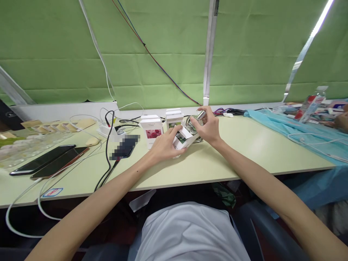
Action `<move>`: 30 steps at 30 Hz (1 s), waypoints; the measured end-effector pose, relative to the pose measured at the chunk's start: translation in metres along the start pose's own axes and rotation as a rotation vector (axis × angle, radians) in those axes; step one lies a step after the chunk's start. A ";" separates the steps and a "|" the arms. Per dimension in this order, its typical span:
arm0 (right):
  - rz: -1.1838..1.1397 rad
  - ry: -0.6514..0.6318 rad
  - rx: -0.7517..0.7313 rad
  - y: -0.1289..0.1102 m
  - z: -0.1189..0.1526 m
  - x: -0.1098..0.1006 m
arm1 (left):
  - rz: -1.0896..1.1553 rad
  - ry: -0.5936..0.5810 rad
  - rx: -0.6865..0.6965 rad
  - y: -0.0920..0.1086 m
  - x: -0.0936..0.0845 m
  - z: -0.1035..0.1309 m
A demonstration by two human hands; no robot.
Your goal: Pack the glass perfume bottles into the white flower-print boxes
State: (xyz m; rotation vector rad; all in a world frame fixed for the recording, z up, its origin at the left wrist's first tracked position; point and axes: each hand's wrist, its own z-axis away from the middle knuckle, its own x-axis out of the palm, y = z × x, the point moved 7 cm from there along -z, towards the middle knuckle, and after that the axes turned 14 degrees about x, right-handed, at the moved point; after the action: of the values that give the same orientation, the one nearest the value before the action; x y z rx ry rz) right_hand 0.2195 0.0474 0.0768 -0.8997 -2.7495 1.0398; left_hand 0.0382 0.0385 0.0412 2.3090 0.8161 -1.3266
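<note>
My left hand is wrapped round a small white carton with a green leafy picture, which tilts to the right just above the table. Between the thumb and fingers of my right hand is a shiny silver cylinder, close to the carton's right end. Its lower part is hard to make out against pale looped shapes behind it. Left of my left hand stands an upright white carton with a red fruit picture. Another white carton stands behind the held one, partly hidden by my fingers.
A dark phone lies left of the cartons, near a power strip and black cables. Two more phones lie further left. On the right are a blue sheet, a plastic bottle and another person's hand.
</note>
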 end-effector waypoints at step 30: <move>-0.043 -0.020 0.133 0.013 -0.004 0.002 | -0.041 0.044 0.025 -0.003 0.004 0.001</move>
State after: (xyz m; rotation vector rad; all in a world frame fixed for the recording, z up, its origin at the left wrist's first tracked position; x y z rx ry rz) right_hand 0.2258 0.0584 0.0712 -0.8128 -2.6652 1.2135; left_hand 0.0371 0.0412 0.0371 2.3599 0.8698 -1.3147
